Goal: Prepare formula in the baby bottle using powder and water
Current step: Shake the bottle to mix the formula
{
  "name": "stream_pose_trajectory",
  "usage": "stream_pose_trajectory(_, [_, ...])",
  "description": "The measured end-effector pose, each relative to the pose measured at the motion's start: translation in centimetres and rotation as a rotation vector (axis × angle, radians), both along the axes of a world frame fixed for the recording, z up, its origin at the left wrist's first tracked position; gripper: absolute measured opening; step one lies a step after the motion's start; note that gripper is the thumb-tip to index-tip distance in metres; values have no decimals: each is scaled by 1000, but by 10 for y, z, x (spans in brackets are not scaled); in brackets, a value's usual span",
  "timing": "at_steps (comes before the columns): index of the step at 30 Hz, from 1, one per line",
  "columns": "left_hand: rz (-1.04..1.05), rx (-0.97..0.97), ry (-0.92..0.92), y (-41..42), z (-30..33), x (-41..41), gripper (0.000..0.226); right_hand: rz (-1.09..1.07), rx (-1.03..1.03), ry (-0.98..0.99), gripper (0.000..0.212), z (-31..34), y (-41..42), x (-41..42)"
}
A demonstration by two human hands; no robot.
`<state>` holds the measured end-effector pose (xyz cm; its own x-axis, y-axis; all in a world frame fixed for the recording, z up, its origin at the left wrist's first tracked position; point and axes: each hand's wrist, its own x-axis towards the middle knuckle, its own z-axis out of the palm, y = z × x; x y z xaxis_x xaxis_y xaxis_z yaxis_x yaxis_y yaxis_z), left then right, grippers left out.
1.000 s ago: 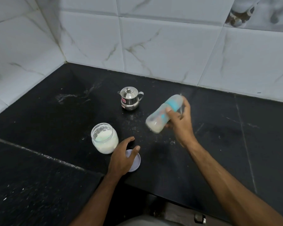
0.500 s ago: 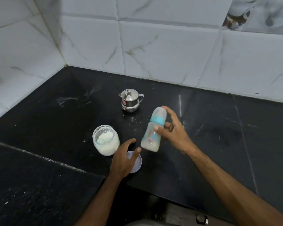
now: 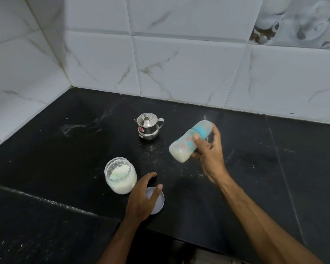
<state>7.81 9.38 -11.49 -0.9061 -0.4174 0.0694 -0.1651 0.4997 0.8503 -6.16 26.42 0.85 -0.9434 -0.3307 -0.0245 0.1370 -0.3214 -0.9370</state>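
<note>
In the head view, the baby bottle (image 3: 189,142) is gripped by the right hand (image 3: 210,151) above the black counter (image 3: 255,168), tilted steeply with its blue collar up and away and milky liquid pooled at its lower end. The left hand (image 3: 141,199) is held spread over a pale lid (image 3: 157,201), just beside the open powder jar (image 3: 120,175). A lidded steel pot (image 3: 148,126) is seen standing farther back.
</note>
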Motion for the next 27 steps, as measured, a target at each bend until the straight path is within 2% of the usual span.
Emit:
stream_pose_trajectory(2, [0, -3, 5, 0, 0, 0, 60, 20, 27, 0, 72, -2, -1, 4])
stream_pose_trajectory(5, [-17, -21, -6, -1, -2, -1, 59, 363, 319, 75, 88, -9, 0, 19])
stream_pose_trajectory(6, [-21, -23, -6, -1, -2, -2, 61, 408, 348, 79, 91, -11, 1, 20])
stream_pose_trajectory(7, [-18, -20, 0, -1, -3, -2, 61, 379, 323, 83, 90, -11, 0, 18])
stream_pose_trajectory(10, [-2, -5, 5, 0, -1, -1, 61, 70, 120, 12, 76, -3, -5, 3])
stream_pose_trajectory(12, [0, -10, 2, 0, -1, -1, 61, -1, 25, -24, 73, -4, -7, -1])
stream_pose_trajectory(16, [-7, -21, -3, 0, -1, -2, 60, 297, 299, 51, 85, -11, -10, 15])
stream_pose_trajectory(17, [-3, -23, -3, 0, -1, -1, 59, 306, 300, 59, 85, -12, -10, 15])
stream_pose_trajectory(21, [11, -20, 4, 1, 0, 0, 59, 12, 46, -3, 71, -5, -13, 2])
stream_pose_trajectory(22, [10, -19, 5, 1, 0, 0, 58, -4, 41, -3, 72, -4, -13, 1])
stream_pose_trajectory(26, [6, -21, -7, 1, -1, 0, 59, 306, 298, 104, 82, -8, -13, 13])
stream_pose_trajectory(27, [7, -22, -12, 1, 0, 0, 60, 321, 302, 110, 81, -8, -12, 11])
